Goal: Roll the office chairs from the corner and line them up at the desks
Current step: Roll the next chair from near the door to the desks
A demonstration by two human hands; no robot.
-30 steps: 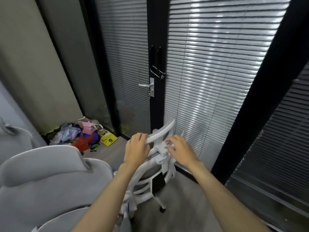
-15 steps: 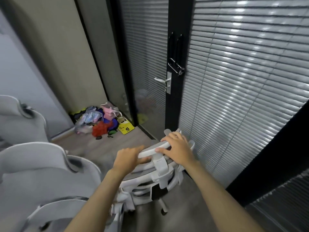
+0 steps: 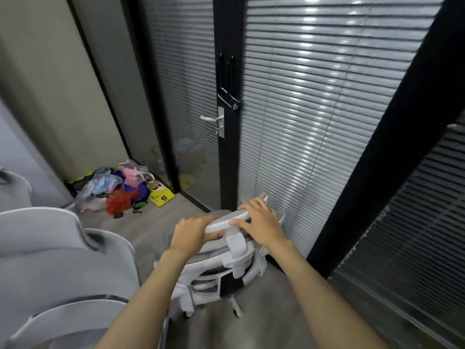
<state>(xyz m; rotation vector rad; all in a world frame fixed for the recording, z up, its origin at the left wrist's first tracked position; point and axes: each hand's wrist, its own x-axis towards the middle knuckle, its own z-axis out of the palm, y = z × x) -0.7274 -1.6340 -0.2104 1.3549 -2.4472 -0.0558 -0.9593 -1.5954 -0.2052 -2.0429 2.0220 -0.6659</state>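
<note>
Both hands grip the curved white plastic headrest (image 3: 227,220) of a white-framed grey mesh office chair (image 3: 221,268) at lower centre — left hand (image 3: 192,234) curled round its left end, right hand (image 3: 260,222) wrapped over its right end — beside the slatted glass wall (image 3: 314,109).

The grey wood-look floor (image 3: 161,222) carried a white mesh-backed office chair (image 3: 226,278), a heap of coloured plastic bags (image 3: 113,190) and a yellow card (image 3: 161,196).
</note>
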